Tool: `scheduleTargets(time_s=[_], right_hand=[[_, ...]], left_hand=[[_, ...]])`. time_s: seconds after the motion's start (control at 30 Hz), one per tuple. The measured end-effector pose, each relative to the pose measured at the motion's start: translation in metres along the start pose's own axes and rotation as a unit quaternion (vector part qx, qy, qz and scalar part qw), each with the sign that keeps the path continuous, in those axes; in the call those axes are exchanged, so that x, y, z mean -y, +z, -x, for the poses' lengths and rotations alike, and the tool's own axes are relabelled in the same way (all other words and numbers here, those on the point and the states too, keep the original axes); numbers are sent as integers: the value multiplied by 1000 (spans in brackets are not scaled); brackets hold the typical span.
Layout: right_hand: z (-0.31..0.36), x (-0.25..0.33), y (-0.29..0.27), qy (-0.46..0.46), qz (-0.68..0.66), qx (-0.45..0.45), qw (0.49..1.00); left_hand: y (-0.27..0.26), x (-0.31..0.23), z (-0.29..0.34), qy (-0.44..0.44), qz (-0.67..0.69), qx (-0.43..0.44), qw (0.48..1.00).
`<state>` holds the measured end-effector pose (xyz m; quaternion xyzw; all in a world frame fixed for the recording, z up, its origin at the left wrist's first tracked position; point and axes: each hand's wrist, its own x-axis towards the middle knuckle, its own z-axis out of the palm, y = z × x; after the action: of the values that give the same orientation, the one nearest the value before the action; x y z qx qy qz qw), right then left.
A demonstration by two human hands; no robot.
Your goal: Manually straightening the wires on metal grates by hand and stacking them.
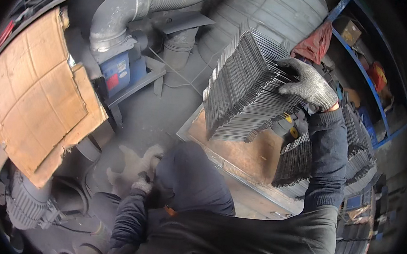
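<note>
My right hand, in a grey knit glove, reaches up to the right end of a tall stack of thin dark plates. Its thumb and fingers curl over the plate edges there; how many plates lie between them I cannot make out. My left hand, also gloved, is low and left of my bent knee, beside a pale grey irregular piece. Its fingers are small and partly hidden, so their grip is unclear. The stack stands over a bench with a brown top.
Further dark plate stacks stand right of the bench. A brown cardboard sheet stands at the left, near a blue machine with a grey duct. A blue shelf frame is at far right, a grey motor at lower left.
</note>
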<state>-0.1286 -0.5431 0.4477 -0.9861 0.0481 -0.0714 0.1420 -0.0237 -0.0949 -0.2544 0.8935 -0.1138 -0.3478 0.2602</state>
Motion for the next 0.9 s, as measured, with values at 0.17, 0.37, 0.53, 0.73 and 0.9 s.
scheduleTargets(time_s=[0.17, 0.37, 0.53, 0.73, 0.9], right_hand=[[-6, 4, -13, -3, 25, 14, 1000], [-7, 3, -17, 19, 36, 8, 999], [-7, -5, -11, -35, 106, 7, 994], [-5, -14, -9, 17, 17, 19, 1000], [-12, -18, -15, 27, 38, 39, 998]], left_hand=[[-1, -5, 8, -3, -5, -38, 999], [-10, -16, 15, 20, 0, -56, 998], [-24, -30, 27, 38, 6, -25, 999], [-37, -46, 38, 6, -19, -8, 1000], [-22, -30, 25, -15, -35, -3, 999]])
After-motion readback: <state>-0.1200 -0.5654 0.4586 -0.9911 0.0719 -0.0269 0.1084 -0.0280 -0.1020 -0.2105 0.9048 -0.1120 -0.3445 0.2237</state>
